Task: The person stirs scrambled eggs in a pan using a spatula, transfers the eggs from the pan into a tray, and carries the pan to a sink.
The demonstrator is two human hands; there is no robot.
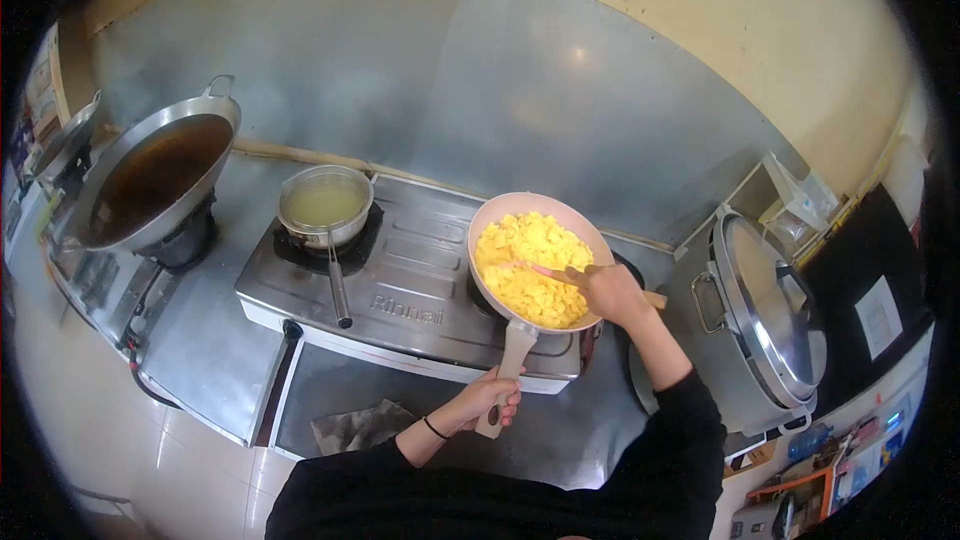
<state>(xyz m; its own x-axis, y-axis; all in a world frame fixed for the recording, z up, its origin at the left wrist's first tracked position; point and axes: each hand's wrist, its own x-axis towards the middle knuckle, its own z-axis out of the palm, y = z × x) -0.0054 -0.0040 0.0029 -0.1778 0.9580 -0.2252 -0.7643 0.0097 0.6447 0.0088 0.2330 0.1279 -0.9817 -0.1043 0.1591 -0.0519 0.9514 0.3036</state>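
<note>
My left hand (484, 403) is wrapped round the pale handle (517, 355) of a pink-rimmed frying pan (492, 212) over the right side of the stove. Yellow scrambled egg (535, 265) in small lumps covers much of the pan. Above the pan's right side, my right hand (612, 293) grips a wooden spatula (563, 276). The spatula's front end reaches into the egg, and its other end sticks out to the right of my hand.
A small saucepan (325, 202) of pale liquid sits on the left burner of the stove (405, 285). Further left is a wok (160, 180) of dark liquid. A large lidded pot (705, 325) stands right. A grey cloth (362, 429) lies below the stove.
</note>
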